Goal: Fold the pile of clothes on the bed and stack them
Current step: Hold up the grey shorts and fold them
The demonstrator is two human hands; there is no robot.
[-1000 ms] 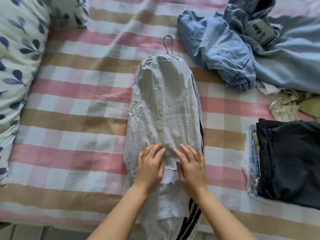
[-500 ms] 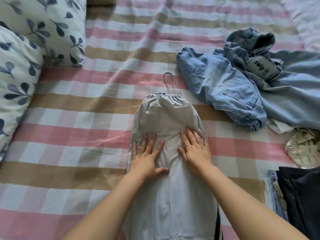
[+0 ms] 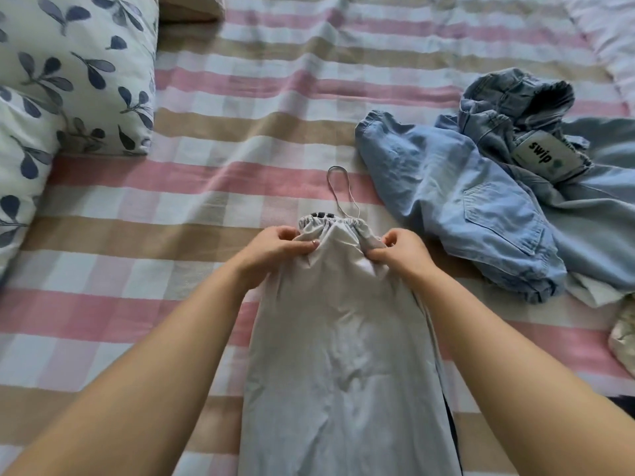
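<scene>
Lying on striped bedsheet: grey garment, centre, long axis pointing away from viewer, gathered drawstring end farthest, near end cut off.
Denim heap: right, partly out of frame; tag reads "swip".
Left hand, right hand: fingers curled, pinching the gathered end's corners.

grey trousers: thin matt cloth, lightly creased
cord: smooth loop
jeans: faded blue denim, matt
sheet: checked woven cloth, matt
pillow: soft leaf-printed cotton
</scene>
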